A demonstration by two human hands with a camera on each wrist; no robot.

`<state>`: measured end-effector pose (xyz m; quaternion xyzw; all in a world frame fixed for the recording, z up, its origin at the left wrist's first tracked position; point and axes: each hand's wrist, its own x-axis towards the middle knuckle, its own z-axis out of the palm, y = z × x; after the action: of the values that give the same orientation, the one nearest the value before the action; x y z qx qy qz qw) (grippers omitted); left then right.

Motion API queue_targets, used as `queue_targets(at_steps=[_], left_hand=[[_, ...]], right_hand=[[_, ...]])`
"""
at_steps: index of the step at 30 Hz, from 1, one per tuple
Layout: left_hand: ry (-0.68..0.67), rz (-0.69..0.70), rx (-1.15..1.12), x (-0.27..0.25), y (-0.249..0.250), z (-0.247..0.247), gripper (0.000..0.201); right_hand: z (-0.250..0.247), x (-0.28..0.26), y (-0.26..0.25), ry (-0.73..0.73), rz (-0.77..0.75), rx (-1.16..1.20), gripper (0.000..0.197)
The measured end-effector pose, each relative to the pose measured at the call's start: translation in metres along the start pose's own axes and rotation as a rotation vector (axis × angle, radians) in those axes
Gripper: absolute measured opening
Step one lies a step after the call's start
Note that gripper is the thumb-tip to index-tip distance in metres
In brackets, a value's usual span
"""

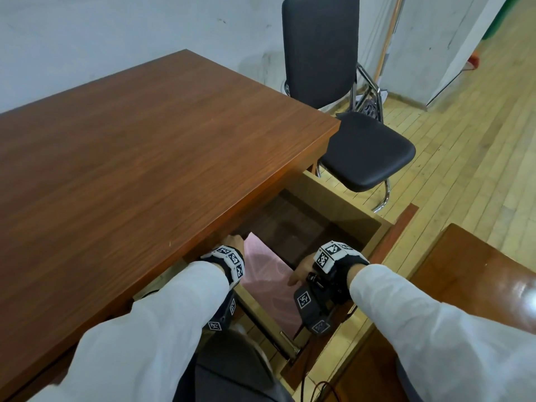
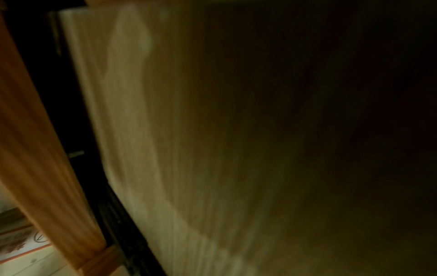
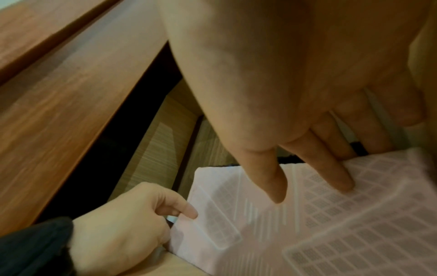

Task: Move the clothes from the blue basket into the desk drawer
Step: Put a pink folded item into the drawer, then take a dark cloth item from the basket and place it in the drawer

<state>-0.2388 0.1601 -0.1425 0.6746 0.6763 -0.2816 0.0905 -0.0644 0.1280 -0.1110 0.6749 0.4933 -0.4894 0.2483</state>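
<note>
I find the desk drawer (image 1: 385,224) pulled out beneath the desk (image 1: 139,158), with a folded pink garment (image 1: 266,274) lying flat inside it at the near end. My right hand (image 3: 295,97) rests on the garment's top with fingers (image 3: 276,186) straight and spread, gripping nothing; my left hand (image 3: 127,214) sits at the garment's left edge, fingers curled and one fingertip touching the cloth, though I cannot tell whether it pinches it. A black chair (image 1: 362,146) stands beyond the drawer; the left wrist view is dark and shows only wood.
</note>
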Motion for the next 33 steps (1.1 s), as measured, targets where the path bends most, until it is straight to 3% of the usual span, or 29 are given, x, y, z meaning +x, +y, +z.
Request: queue_targets(at_steps=[3,8,12,15,23,25,28,33], left_hand=[[-0.009,-0.022,-0.005,0.002,0.0,0.005,0.032],[-0.032,-0.015,-0.161,-0.011,0.0,-0.008,0.037],[-0.031,0.06,-0.364,-0.032,0.01,-0.028,0.029],[0.026,0.121,-0.487,-0.065,0.022,-0.05,0.026],[0.222,0.303,-0.677,-0.141,0.085,-0.098,0.025],[0.23,0.388,-0.703,-0.162,0.109,-0.103,0.024],[0.219,0.494,-0.703,-0.193,0.146,-0.103,0.024],[0.187,0.607,-0.632,-0.228,0.195,-0.092,0.029]], right_hand=[[-0.002,-0.003,-0.001,0.031,0.04,0.041,0.057],[-0.005,-0.032,0.003,0.18,-0.162,-0.012,0.042],[-0.014,-0.057,0.006,0.316,-0.179,-0.026,0.044],[-0.017,-0.079,0.015,0.364,-0.161,-0.046,0.049],[-0.027,-0.147,0.077,0.445,-0.272,0.179,0.035],[-0.021,-0.161,0.109,0.489,-0.245,0.151,0.035],[-0.005,-0.179,0.161,0.522,-0.196,0.192,0.021],[0.024,-0.191,0.234,0.597,0.033,0.11,0.018]])
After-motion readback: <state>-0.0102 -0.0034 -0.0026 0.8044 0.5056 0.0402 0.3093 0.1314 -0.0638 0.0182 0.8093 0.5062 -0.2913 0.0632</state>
